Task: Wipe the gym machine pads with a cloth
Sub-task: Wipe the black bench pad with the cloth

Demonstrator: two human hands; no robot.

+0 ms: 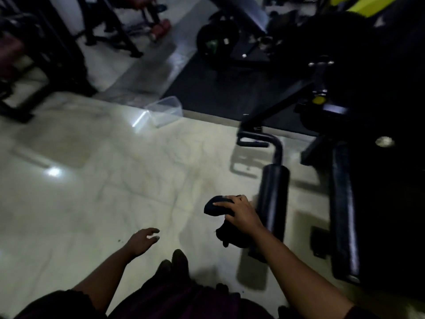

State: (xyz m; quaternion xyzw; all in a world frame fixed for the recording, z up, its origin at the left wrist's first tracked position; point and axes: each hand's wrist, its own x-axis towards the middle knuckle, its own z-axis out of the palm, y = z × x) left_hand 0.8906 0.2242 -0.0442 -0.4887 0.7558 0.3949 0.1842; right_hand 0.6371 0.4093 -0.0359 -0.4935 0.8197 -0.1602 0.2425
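Note:
A dark cloth (215, 207) is bunched in my right hand (241, 212), held over the pale floor just left of a black cylindrical roller pad (273, 199) on a bent black bar. The hand is close to the pad, and contact cannot be told. Further right lies a long black pad (343, 203) of the same machine. My left hand (142, 240) hangs lower left, fingers spread, holding nothing.
A clear plastic container (165, 110) lies on the floor at the edge of a black rubber mat (207, 88). Weight plates (217, 40) and a black and yellow machine frame (322, 97) fill the right. More dark machines (34, 54) stand at the far left.

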